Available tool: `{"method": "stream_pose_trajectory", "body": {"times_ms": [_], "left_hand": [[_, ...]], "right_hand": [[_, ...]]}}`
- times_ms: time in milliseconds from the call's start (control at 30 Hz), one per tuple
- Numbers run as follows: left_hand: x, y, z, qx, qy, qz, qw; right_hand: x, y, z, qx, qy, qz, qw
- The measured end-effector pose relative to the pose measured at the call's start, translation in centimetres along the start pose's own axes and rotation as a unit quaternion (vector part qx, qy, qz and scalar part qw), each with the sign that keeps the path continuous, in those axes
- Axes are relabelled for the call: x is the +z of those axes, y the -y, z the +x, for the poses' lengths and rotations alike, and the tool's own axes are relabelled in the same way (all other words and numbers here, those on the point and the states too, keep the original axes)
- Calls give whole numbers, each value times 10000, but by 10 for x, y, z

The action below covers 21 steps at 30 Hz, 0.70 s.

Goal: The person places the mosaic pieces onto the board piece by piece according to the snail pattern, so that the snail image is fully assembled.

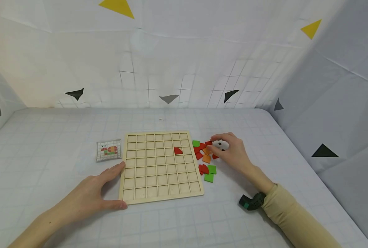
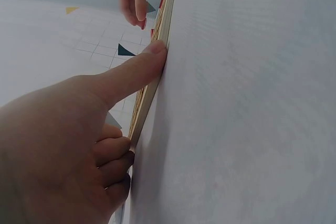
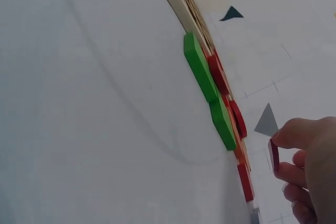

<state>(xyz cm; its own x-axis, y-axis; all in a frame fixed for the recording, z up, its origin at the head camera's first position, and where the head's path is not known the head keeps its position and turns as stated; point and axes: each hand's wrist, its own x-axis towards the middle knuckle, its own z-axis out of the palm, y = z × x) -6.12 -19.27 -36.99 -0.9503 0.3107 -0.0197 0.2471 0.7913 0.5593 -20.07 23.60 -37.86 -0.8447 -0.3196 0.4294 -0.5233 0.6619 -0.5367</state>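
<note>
We see a wooden board (image 1: 151, 168) lying flat on the table (image 1: 63, 127), its face divided into small squares, with one red tile (image 1: 177, 151) sitting in a square toward the board's far right. Along the board's left edge, our left hand (image 1: 88, 191) is spread wide, thumb touching the near left corner and forefinger reaching the edge farther up; it rests against the wood without gripping it. Off the board's right side, our right hand (image 1: 233, 151) pinches a small red piece (image 3: 273, 155) between thumb and finger, clear of the table. Under and beside that hand, just right of the board, lies a loose pile with orange pieces (image 1: 206, 158), green pieces (image 1: 212, 169) and more red pieces (image 1: 204, 168); white pieces (image 1: 223, 145) with black dots are partly hidden by our hand. Just left of the board lies a card (image 1: 108, 150) with a coloured picture on a grid. Well right of the board, a black gadget (image 1: 253, 201) sits by our tan sleeve (image 1: 295, 220). Beyond the board hangs a white sheet (image 1: 196, 51) with scattered triangles.
</note>
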Motion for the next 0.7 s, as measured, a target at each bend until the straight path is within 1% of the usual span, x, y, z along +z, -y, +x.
{"method": "stream_pose_trajectory", "body": {"times_ms": [133,300,533,700], "left_hand": [[0,1,0,14,-16,9,10000],[0,1,1,19,-19,-1,10000],[-1,1,1,-24,-28,34,10000],[0,1,2,-36,-53,79,9999]], "right_hand": [[1,10,0,-28,91,96,9999],[4,21,-1,-44,54,274,9996],[13,36,0,-355,162,375,9985],[22,46,1,-482,108,502,9975]]}}
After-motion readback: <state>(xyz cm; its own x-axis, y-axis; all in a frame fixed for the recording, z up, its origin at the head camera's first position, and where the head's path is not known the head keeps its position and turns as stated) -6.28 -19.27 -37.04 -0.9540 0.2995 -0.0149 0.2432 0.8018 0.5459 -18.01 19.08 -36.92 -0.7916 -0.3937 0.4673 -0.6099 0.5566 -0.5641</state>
